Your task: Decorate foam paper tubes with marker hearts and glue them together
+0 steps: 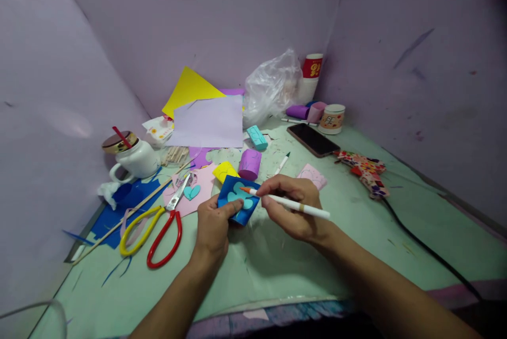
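My left hand (pixel 214 223) grips a piece of dark blue paper (pixel 250 214), its thumb pressing a light blue flower-like cutout (pixel 234 197) against the face. In my right hand (pixel 295 204) is a white marker (pixel 303 207), its orange tip at the cutout's upper part; whether it touches cannot be made out. Just beyond the blue paper lie a yellow paper roll (pixel 225 171) and a purple paper roll (pixel 250 164). Scissors (pixel 172 217) with one yellow and one red handle rest open to the left, beside a light blue heart cutout (pixel 192 192).
A white mug (pixel 138 159) with a gold lid stands at left. Paper sheets (pixel 208 120) and a plastic bag (pixel 271 85) are at the back. To the right are a phone (pixel 312 139), a paper cup (pixel 332 119) and a fabric-covered item (pixel 366 170) with a black cord.
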`<state>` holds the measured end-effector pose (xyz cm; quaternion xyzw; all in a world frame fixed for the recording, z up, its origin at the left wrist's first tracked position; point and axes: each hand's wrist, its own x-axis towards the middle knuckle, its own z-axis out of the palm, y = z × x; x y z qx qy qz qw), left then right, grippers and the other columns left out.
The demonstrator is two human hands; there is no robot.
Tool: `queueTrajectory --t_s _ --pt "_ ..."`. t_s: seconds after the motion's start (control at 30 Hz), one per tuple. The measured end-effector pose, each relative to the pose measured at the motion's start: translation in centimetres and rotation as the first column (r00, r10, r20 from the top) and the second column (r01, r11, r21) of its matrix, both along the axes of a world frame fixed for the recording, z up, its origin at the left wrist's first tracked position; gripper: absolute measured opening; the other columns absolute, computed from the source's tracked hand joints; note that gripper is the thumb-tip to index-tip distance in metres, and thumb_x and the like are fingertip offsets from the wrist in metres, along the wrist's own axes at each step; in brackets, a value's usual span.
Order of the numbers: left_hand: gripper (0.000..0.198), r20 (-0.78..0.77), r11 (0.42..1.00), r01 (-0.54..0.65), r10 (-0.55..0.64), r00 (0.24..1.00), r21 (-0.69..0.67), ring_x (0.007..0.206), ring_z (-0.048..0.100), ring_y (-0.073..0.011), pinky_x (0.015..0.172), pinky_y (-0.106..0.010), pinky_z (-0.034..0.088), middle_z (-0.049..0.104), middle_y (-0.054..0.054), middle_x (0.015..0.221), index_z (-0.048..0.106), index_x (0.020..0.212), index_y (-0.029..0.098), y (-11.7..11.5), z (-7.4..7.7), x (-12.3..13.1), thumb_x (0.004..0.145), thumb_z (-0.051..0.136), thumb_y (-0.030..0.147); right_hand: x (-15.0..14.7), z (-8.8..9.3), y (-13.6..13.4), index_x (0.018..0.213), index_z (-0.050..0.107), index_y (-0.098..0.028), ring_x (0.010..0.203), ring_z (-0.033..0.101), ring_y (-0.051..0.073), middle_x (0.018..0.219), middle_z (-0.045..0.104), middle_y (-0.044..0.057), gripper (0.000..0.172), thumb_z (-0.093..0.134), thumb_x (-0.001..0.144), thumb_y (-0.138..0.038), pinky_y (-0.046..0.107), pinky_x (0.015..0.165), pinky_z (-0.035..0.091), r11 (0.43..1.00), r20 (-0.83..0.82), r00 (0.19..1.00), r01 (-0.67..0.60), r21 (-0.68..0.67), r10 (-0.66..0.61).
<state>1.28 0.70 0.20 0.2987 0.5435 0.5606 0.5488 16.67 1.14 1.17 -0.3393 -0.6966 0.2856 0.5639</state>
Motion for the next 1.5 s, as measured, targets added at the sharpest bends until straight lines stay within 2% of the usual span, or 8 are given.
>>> queueTrajectory --t_s 0.1,0.27,0.73,1.2,1.5 --pt "0.019 -0.014 1.000 0.011 -0.011 1.000 0.015 0.049 0.053 -0.0120 0.049 -0.023 0.043 0.060 0.002 0.052 0.070 0.066 0.013 -0.01 -0.18 -0.10 0.048 0.075 0.018 -0.27 -0.05 0.10 0.076 0.068 -0.018 0.054 0.062 0.012 0.067 0.070 0.002 0.012 0.060 0.072 -0.011 0.022 0.051 0.048 0.994 0.096 0.994 0.032 0.105 -0.042" --pt "0.015 -0.030 1.000 0.016 -0.016 0.999 0.022 0.047 0.050 -0.0108 0.048 -0.022 0.042 0.057 0.003 0.049 0.068 0.064 0.014 -0.09 -0.19 -0.07 0.050 0.074 0.017 -0.49 -0.42 0.27 0.081 0.069 -0.018 0.058 0.064 0.013 0.073 0.072 0.004 0.012 0.059 0.076 -0.014 0.024 0.055 0.051 0.973 0.163 0.985 0.021 0.232 -0.060" --pt "0.016 -0.064 1.000 -0.008 0.009 0.998 0.015 0.045 0.049 -0.0113 0.046 -0.024 0.041 0.055 0.004 0.046 0.068 0.062 0.014 0.02 -0.30 0.12 0.049 0.075 0.020 -0.87 -0.63 0.34 0.089 0.065 -0.020 0.062 0.066 0.014 0.075 0.072 0.005 0.015 0.055 0.080 -0.014 0.026 0.055 0.053 0.939 0.188 0.976 0.042 0.340 -0.112" --pt "0.008 -0.071 0.998 0.000 0.004 0.997 0.057 0.045 0.048 -0.0100 0.047 -0.022 0.041 0.058 0.003 0.048 0.069 0.061 0.016 0.00 -0.56 -0.02 0.054 0.072 0.018 -0.90 -0.60 0.17 0.082 0.067 -0.017 0.058 0.065 0.014 0.071 0.071 0.005 0.012 0.057 0.077 -0.012 0.024 0.057 0.052 0.954 0.215 0.970 0.041 0.298 -0.109" --pt "0.010 -0.050 0.999 -0.007 0.010 0.999 0.052 0.044 0.045 -0.0086 0.045 -0.020 0.039 0.056 0.004 0.047 0.067 0.059 0.015 0.09 -0.50 0.00 0.050 0.072 0.016 -0.91 -0.52 0.17 0.079 0.068 -0.012 0.056 0.063 0.012 0.069 0.071 0.006 0.013 0.056 0.074 -0.011 0.021 0.057 0.051 0.967 0.206 0.973 0.049 0.250 -0.103"
